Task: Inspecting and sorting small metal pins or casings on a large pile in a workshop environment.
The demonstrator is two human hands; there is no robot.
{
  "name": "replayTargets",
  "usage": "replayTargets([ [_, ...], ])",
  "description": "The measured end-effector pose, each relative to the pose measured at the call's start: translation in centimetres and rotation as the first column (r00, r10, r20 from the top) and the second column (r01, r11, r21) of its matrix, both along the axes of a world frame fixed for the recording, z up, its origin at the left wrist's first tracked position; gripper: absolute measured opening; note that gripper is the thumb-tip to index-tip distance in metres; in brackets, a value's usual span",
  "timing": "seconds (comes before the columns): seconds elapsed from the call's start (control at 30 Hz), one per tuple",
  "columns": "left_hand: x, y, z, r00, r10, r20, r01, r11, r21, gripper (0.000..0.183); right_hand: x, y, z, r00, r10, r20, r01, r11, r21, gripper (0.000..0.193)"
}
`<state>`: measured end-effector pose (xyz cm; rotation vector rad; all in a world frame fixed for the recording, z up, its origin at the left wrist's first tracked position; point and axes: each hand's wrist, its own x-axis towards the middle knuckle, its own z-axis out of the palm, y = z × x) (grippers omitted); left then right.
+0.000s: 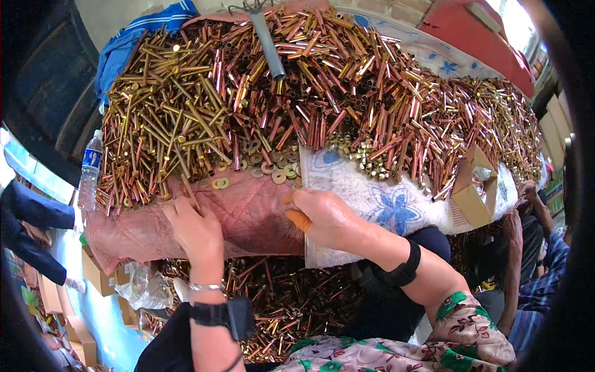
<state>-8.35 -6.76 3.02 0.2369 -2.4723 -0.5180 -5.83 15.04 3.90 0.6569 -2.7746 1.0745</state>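
Observation:
A large heap of brass- and copper-coloured bolts and metal sleeves covers the work surface. At the heap's left front edge, my left hand has its fingers closed around a slim copper-coloured metal sleeve, which points up and away. My right hand is over the middle of the front edge, with orange covers on its fingertips. Its fingers are curled together, and what they hold, if anything, is hidden. Flat round washers lie just beyond the hands, and small nuts are farther right.
A grey pipe rests on the heap. A plastic bottle stands at the left, an open cardboard box at the right. Another person's hand is at the right edge. More metal parts lie below the table edge.

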Motion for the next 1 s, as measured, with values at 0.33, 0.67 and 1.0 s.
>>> replayTargets([
  [0.33,2.1,0.5,-1.7,0.980,-0.195,0.036,0.139,0.805,0.577,0.013,-0.1,-1.3,-0.6,0.995,0.023,-0.097,-0.023,1.000,-0.002,0.017],
  [0.67,1.8,0.0,-2.3,0.968,-0.250,-0.037,0.111,0.292,0.950,0.012,-2.3,-6.5,-1.3,0.982,0.057,-0.180,-0.076,0.992,-0.102,0.009],
  [1.0,1.7,-2.5,-1.6,0.961,-0.259,-0.093,0.069,-0.098,0.993,0.021,-4.1,-11.3,-0.8,0.997,-0.070,-0.042,0.076,0.983,0.168,0.026],
])
